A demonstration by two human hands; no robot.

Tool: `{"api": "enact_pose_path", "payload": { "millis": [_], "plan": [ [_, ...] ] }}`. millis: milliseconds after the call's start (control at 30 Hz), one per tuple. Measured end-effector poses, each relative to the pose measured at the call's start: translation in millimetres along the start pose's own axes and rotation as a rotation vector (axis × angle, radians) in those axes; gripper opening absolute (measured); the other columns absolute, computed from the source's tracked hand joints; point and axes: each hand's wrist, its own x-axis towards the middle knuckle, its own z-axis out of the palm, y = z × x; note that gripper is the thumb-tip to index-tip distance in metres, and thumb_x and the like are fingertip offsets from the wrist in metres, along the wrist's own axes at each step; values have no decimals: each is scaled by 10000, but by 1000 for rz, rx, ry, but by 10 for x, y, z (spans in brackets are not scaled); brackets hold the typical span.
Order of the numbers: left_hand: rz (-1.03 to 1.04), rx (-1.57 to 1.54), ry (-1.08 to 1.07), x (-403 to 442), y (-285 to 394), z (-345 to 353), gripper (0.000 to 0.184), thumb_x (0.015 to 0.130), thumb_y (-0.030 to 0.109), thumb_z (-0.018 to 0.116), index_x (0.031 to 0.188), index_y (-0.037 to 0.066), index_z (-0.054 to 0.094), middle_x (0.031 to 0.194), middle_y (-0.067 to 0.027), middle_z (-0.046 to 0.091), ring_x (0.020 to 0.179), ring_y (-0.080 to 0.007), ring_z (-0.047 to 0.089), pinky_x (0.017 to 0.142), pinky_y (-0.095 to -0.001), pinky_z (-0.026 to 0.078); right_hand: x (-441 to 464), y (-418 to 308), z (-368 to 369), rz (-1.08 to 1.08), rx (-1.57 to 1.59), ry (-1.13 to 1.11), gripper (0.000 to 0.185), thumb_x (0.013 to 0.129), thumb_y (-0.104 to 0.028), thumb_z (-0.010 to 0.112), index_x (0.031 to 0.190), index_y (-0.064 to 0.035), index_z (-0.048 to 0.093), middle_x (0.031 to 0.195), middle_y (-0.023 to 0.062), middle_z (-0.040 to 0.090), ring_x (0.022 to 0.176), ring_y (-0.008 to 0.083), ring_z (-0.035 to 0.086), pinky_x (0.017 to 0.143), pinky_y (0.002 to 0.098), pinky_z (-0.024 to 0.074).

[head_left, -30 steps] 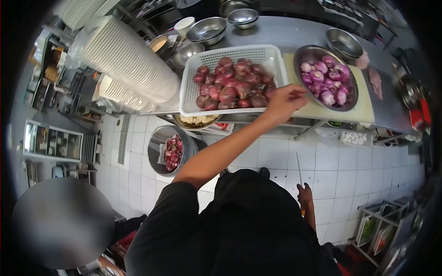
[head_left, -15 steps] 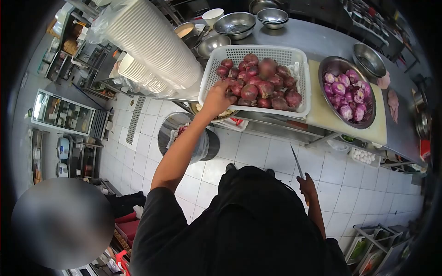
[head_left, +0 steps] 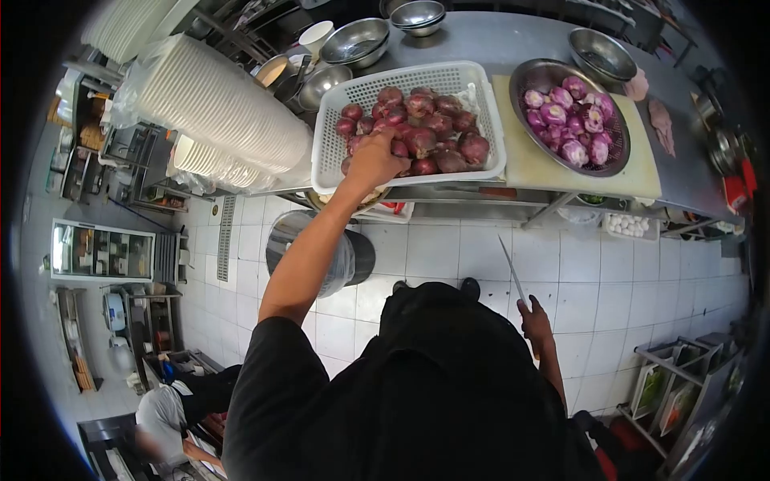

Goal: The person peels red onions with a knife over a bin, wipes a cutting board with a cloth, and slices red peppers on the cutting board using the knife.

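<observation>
The person's left hand (head_left: 377,164) reaches over the near side of a white perforated basket (head_left: 449,76), its fingers curled down onto the unpeeled red onions (head_left: 419,143) there; whether it has gripped one cannot be told, since the fingertips are hidden among them. Most of the onions in view lie to the right of this hand and beyond it. The right hand (head_left: 536,317), low and away from the bench (head_left: 497,40), is closed around the handle of a knife (head_left: 512,271), whose long thin blade points up and forward over the tiled floor (head_left: 437,244). Farther forward than the right hand, and well to the right of the left one, a metal colander (head_left: 545,76) of peeled purple onions (head_left: 576,124) rests on a pale cutting board (head_left: 529,170), next to the basket. A metal bowl (head_left: 601,54) sits just past the colander, farther from both hands. To the left of the left hand leans a tall stack of white containers (head_left: 224,104) in clear plastic; beyond that hand are more metal bowls (head_left: 355,40). Under the left forearm, a bin (head_left: 362,258) with a clear liner stands on the floor.
</observation>
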Motion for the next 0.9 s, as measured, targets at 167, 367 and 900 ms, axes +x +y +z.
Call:
{"api": "enact_pose_path", "payload": {
  "millis": [167,367,900],
  "plan": [
    [-40,-441,199,-168,-165,-117,520,707,185,802,1176,36,636,1055,-155,685,960,-263,647,840,-359,515,-276,-358,-64,-36,-69,-41,717,978,-465,548,1494,-1,365,591,47,487,514,139,467,467,328,410],
    [-146,-572,421,-497,-716,-499,538,745,116,804,1224,-19,601,988,-120,686,857,-179,643,756,-293,515,-155,-576,125,-72,-197,-145,741,969,-471,565,1504,-6,349,608,52,505,508,148,480,456,326,426],
    [-342,-1761,814,-2520,-2792,-811,530,903,-10,674,1355,-12,395,1239,-170,575,1113,-297,614,959,-481,535,-1232,-2561,2431,-680,-443,-431,630,988,-450,498,1467,-49,414,711,159,588,716,293,604,756,374,467]
  ]
}}
